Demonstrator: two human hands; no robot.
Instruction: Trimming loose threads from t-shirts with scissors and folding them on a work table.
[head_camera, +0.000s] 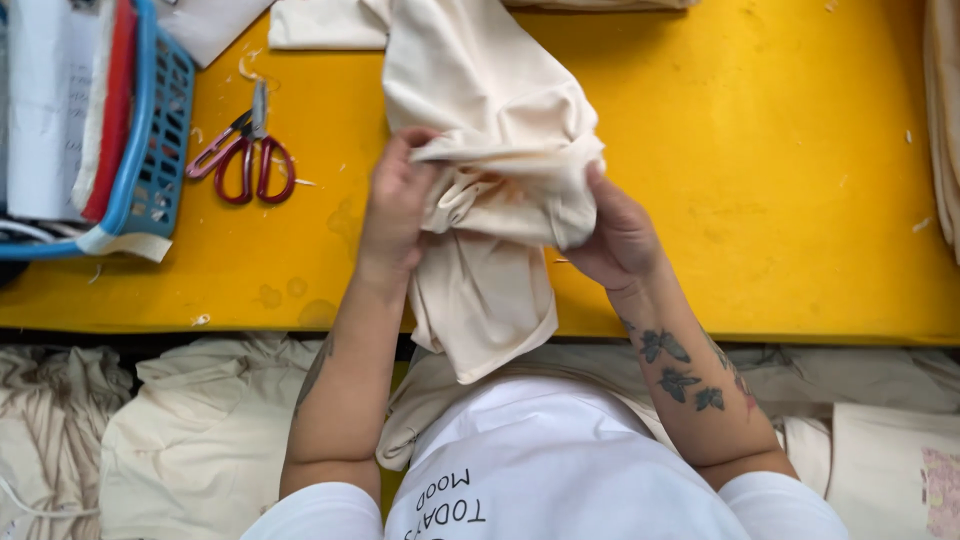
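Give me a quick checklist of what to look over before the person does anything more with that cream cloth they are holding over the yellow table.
1. Left hand grips the cream cloth: ok, fingers are bunched into its left side.
2. Right hand grips the cloth: ok, it holds the right side of the bunched part.
3. Cloth is free of the scissors: ok, they lie apart, to the left on the yellow table.
4. Cloth is clean: not ok, a brownish mark shows in the gathered folds.
5. Blue basket is out of the way: ok, it sits at the far left edge.
6. Lower end of the cloth hangs loose: cannot tell, it drops past the table edge.
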